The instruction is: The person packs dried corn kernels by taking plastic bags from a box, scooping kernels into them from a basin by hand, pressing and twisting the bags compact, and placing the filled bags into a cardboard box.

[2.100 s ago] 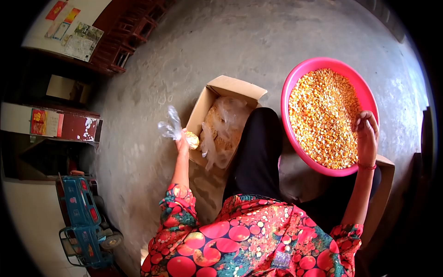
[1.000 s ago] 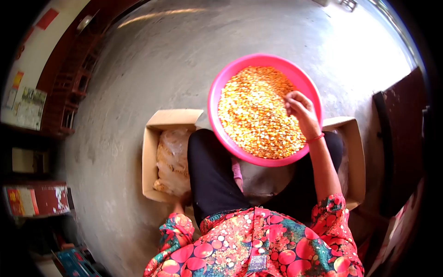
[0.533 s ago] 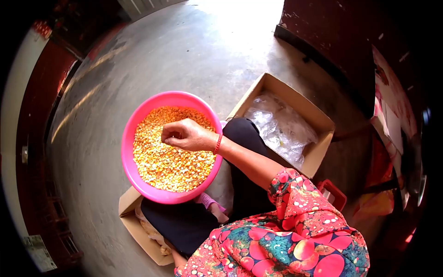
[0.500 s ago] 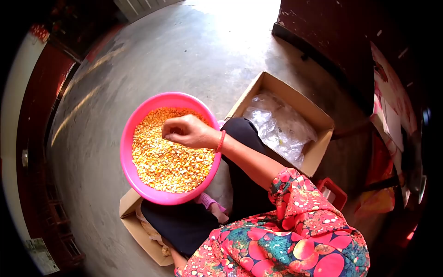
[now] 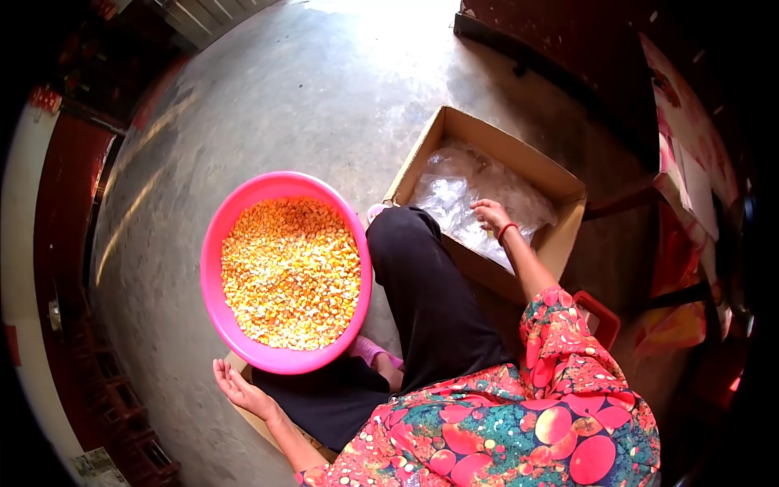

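Observation:
A pink basin filled with yellow-orange corn kernels rests by my dark-trousered legs. Just outside its lower left rim, my left hand is open, palm up, with fingers stretched out and nothing in them. It hovers over a second cardboard box, mostly hidden under my arm and leg. On the right, my right hand wears a red bracelet and reaches over crumpled clear plastic bags inside an open cardboard box. Its fingers are loosely bent and slightly apart, with nothing visible in them.
A red plastic object stands on the floor beside my right elbow. Further right is a table with papers and a reddish cover. Grey concrete floor lies ahead, and dark wooden furniture lines the left side.
My right hand has left the corn and moved right, over the plastic bags. My left hand has come up from the left box into view beside the basin. The view has shifted slightly.

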The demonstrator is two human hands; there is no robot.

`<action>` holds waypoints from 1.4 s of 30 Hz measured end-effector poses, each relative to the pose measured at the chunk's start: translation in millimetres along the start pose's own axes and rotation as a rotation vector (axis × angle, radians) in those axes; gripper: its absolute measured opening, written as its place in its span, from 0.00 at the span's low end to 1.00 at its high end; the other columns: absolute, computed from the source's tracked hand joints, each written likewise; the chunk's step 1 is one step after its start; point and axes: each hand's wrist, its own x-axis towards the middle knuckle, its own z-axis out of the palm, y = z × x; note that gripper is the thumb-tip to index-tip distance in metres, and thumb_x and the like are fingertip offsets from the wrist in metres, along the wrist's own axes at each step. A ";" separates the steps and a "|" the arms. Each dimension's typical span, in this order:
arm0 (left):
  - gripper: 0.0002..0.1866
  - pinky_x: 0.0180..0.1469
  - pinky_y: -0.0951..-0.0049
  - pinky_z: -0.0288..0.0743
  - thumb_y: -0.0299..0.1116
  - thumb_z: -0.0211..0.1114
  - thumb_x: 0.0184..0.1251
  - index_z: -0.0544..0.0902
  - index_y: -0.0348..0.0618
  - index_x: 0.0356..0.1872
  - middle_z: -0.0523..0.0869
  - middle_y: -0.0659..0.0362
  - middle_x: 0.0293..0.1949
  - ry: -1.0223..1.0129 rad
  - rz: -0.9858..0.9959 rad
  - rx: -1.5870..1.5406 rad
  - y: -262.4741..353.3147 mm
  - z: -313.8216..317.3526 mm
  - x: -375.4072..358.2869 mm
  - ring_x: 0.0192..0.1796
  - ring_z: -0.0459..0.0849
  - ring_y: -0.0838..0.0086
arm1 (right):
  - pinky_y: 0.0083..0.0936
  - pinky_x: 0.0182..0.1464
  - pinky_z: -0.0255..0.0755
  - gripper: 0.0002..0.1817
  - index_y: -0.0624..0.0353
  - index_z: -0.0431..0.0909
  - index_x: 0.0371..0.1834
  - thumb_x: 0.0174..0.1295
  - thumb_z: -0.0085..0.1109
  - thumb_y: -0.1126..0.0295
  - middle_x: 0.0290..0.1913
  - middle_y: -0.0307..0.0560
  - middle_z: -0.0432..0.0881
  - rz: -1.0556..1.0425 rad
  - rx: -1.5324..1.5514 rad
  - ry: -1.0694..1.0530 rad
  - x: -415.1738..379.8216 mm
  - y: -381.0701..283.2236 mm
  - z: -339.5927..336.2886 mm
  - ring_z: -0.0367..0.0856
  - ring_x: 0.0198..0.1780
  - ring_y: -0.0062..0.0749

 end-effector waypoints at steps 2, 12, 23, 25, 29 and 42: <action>0.18 0.59 0.72 0.64 0.26 0.44 0.70 0.66 0.34 0.59 0.71 0.54 0.56 -0.090 0.044 -0.083 17.2 21.1 -4.2 0.58 0.70 0.70 | 0.22 0.30 0.65 0.08 0.46 0.80 0.36 0.52 0.56 0.68 0.31 0.30 0.75 -0.016 -0.010 -0.046 -2.9 14.0 14.2 0.69 0.31 0.18; 0.15 0.60 0.70 0.63 0.24 0.46 0.69 0.71 0.32 0.54 0.72 0.54 0.52 -0.207 0.127 0.057 2.0 43.2 -6.1 0.56 0.70 0.69 | 0.29 0.50 0.71 0.13 0.49 0.84 0.33 0.42 0.61 0.63 0.41 0.52 0.82 -0.300 -0.725 -0.211 38.6 4.5 85.1 0.79 0.45 0.39; 0.12 0.58 0.70 0.64 0.21 0.50 0.64 0.76 0.32 0.47 0.75 0.54 0.50 -0.263 0.200 0.183 14.7 49.7 -9.8 0.54 0.72 0.67 | 0.14 0.31 0.70 0.16 0.56 0.76 0.45 0.52 0.52 0.80 0.33 0.37 0.80 -0.202 0.135 -0.041 -7.8 -32.3 -30.0 0.78 0.31 0.19; 0.12 0.57 0.70 0.65 0.21 0.51 0.63 0.77 0.33 0.46 0.75 0.54 0.49 -0.258 0.211 0.177 12.7 51.4 -9.8 0.54 0.73 0.67 | 0.12 0.29 0.68 0.17 0.56 0.74 0.47 0.54 0.52 0.81 0.33 0.37 0.78 -0.245 0.300 -0.078 -40.0 -50.3 -50.5 0.78 0.30 0.17; 0.13 0.54 0.70 0.68 0.19 0.52 0.59 0.78 0.34 0.45 0.78 0.54 0.46 -0.268 0.213 0.173 3.6 49.1 -7.0 0.50 0.75 0.67 | 0.12 0.28 0.68 0.17 0.55 0.74 0.48 0.53 0.55 0.78 0.33 0.37 0.79 -0.212 -0.320 -0.005 -34.5 -34.1 -109.9 0.77 0.30 0.17; 0.19 0.54 0.76 0.68 0.23 0.59 0.60 0.72 0.37 0.54 0.76 0.57 0.51 -0.487 0.017 -0.356 68.6 77.9 -50.2 0.51 0.75 0.76 | 0.14 0.34 0.69 0.07 0.62 0.74 0.39 0.61 0.56 0.70 0.30 0.34 0.75 -0.627 0.280 -0.451 -198.1 -180.8 -17.4 0.73 0.29 0.16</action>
